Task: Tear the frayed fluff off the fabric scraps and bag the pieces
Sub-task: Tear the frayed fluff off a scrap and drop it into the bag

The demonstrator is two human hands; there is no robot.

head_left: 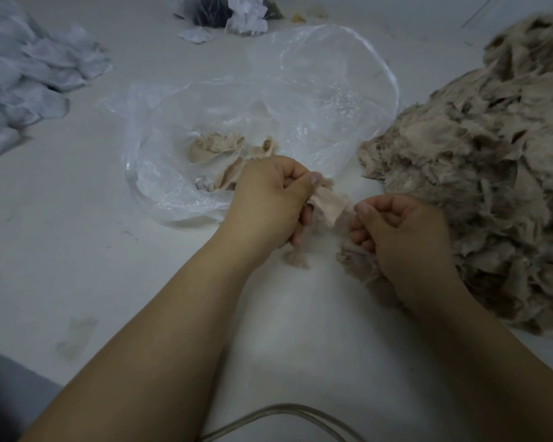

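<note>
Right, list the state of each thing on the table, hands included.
Left hand: pinching the beige scrap.
Right hand: curled round torn fluff.
Plastic bag: open, a few beige pieces inside.
Beige pile: heaped, frayed.
Grey pile: heaped.

beige fabric scrap (328, 202) stretched between both hands, clear plastic bag (160, 173) lying open holding cleaned pieces (214, 151)
</note>
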